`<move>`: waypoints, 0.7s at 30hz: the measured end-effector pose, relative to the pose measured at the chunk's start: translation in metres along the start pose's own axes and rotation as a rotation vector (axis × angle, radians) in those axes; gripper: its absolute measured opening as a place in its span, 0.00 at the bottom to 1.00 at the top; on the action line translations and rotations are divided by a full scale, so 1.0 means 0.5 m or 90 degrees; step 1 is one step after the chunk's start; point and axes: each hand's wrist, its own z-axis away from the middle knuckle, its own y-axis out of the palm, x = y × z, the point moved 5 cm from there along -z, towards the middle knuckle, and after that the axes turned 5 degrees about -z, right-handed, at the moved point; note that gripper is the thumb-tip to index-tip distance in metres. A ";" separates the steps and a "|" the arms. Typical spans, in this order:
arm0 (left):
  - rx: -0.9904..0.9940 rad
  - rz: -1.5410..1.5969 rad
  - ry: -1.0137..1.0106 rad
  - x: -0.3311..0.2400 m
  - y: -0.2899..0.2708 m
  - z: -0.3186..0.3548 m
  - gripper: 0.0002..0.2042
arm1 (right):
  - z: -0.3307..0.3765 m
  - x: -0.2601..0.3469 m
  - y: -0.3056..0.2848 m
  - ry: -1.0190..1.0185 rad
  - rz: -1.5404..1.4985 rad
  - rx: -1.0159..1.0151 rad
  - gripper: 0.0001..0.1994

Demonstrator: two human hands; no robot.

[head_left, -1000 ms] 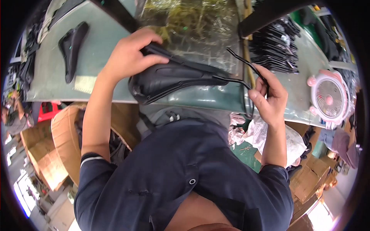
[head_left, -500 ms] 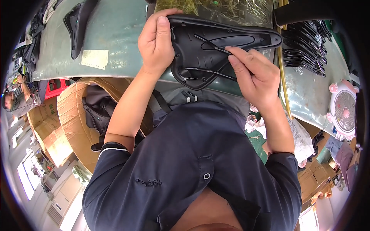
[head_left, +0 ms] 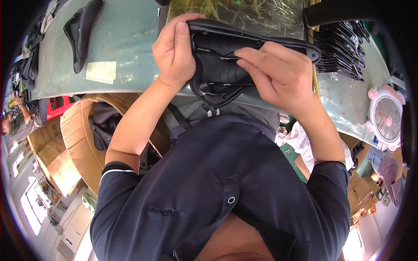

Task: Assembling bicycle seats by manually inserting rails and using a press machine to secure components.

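A black saddle shell [head_left: 226,70] is held with its hollow underside up at the near edge of the table, its broad end to the left and its narrow nose to the right, apparently so that the recess is left open to view. Across that recess a bent black rail [head_left: 224,58] is laid, with its two arms pointed toward the broad end. The broad end is gripped by the left hand [head_left: 174,54], the thumb pressed along the rim and the fingers curled round the far side, presumably to steady the shell. The rail is pinched between the thumb and forefinger of the right hand [head_left: 278,76], the other fingers being folded in; whether the rail tips are seated in the shell cannot be told for certain, since the metal is dark against dark. Beyond the shell, the green table [head_left: 130,52] is partly covered by a yellowish clear sheet [head_left: 261,11]. To the right, many black rails [head_left: 344,50] are stacked side by side, seemingly for easy reach, with a pink-and-white fan [head_left: 387,115] farther out. On the left, another saddle [head_left: 79,37] is laid near a paper slip [head_left: 101,72], above a cardboard box [head_left: 78,139].
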 end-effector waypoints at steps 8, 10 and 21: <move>0.029 -0.074 0.050 -0.001 -0.001 -0.006 0.13 | 0.003 -0.017 0.007 0.035 -0.038 -0.010 0.08; 0.039 -0.099 0.072 -0.009 0.002 -0.008 0.13 | -0.005 -0.016 0.008 0.008 -0.024 -0.009 0.07; 0.208 -0.235 0.210 -0.068 0.003 -0.044 0.11 | -0.038 -0.051 0.003 -0.060 -0.087 0.133 0.07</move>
